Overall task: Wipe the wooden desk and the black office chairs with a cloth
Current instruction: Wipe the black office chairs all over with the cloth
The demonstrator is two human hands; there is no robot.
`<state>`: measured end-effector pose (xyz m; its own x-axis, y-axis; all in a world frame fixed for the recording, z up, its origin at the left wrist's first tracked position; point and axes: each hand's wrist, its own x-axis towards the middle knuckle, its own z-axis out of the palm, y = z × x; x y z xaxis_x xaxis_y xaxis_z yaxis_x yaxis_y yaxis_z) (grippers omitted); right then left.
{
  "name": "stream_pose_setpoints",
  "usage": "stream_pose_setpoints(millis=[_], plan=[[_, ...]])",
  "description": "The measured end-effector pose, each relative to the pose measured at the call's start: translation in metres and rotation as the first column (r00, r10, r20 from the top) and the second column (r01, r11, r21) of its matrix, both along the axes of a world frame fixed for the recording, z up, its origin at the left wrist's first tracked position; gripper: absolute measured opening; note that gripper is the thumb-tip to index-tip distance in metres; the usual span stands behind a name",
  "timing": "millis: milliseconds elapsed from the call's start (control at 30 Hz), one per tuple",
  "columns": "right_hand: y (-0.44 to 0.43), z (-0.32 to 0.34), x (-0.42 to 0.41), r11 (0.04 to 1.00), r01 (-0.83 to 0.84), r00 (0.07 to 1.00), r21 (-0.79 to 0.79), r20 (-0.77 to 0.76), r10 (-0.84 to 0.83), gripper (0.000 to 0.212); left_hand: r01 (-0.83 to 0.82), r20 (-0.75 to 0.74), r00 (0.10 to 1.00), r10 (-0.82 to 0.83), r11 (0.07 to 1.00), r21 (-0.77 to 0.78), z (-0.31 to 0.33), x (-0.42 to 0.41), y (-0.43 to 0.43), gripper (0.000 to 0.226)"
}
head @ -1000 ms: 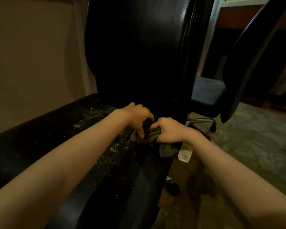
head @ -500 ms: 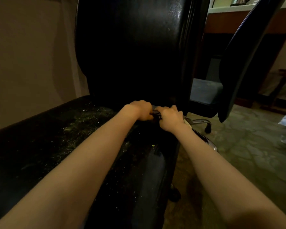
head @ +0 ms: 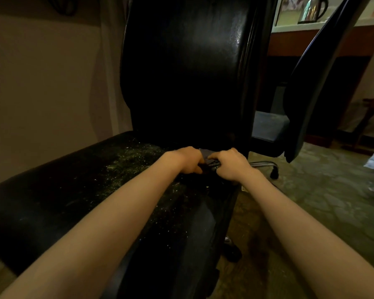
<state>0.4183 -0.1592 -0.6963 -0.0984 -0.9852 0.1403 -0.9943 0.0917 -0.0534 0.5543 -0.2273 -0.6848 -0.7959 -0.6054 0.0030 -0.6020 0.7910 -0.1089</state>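
Grey cloth (head: 205,153) gripped between curled left hand (head: 189,159) and curled right hand (head: 231,167).

Two black office chairs: near chair (head: 188,72), far chair (head: 315,83). One cloth (head: 205,153); two hands, left hand (head: 188,159) and right hand (head: 230,166). One kettle (head: 311,9), one worktop (head: 289,43).

Since a second ago you've pushed both hands farther back. Your left hand (head: 189,159) and right hand (head: 230,167) are now right at the crease under the backrest (head: 186,72). The cloth (head: 205,153) stopped dangling off the seat (head: 95,180)'s right edge; only a small bit shows between them.
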Motion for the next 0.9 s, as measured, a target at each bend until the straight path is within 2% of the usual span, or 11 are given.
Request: stream_pose_setpoints(millis=[200,333,400,500,700,800,900], plan=[[0.038,0.01,0.041,0.999,0.016,0.999,-0.028,0.032,-0.015,0.041,0.051,-0.056,0.997,-0.051,0.999,-0.006,0.005,0.03,0.028,0.032],[0.055,0.017,0.084,0.993,0.096,0.986,-0.073,0.146,-0.084,0.01,0.087,-0.139,0.987,-0.078,0.994,0.06,0.005,0.063,0.036,0.045],[0.06,0.015,0.104,0.982,0.153,0.963,-0.109,0.241,-0.123,0.01,0.103,-0.172,0.981,-0.085,0.99,0.1,0.007,0.081,0.037,0.045],[0.062,0.01,0.119,0.965,0.216,0.914,-0.15,0.377,-0.146,0.026,0.117,-0.222,0.972,-0.083,0.983,0.144,0.012,0.106,0.039,0.04],[0.049,0.011,0.132,0.958,0.261,0.793,-0.12,0.593,-0.142,0.026,0.118,-0.315,0.947,-0.057,0.977,0.178,0.019,0.138,0.039,0.035],[0.045,0.015,0.136,0.956,0.252,0.783,-0.15,0.612,-0.11,0.024,0.108,-0.323,0.945,-0.043,0.976,0.187,0.023,0.147,0.043,0.035],[0.057,0.032,0.128,0.958,0.149,0.858,-0.243,0.514,-0.003,0.035,0.101,-0.353,0.933,-0.066,0.992,0.08,0.029,0.148,0.053,0.046]])
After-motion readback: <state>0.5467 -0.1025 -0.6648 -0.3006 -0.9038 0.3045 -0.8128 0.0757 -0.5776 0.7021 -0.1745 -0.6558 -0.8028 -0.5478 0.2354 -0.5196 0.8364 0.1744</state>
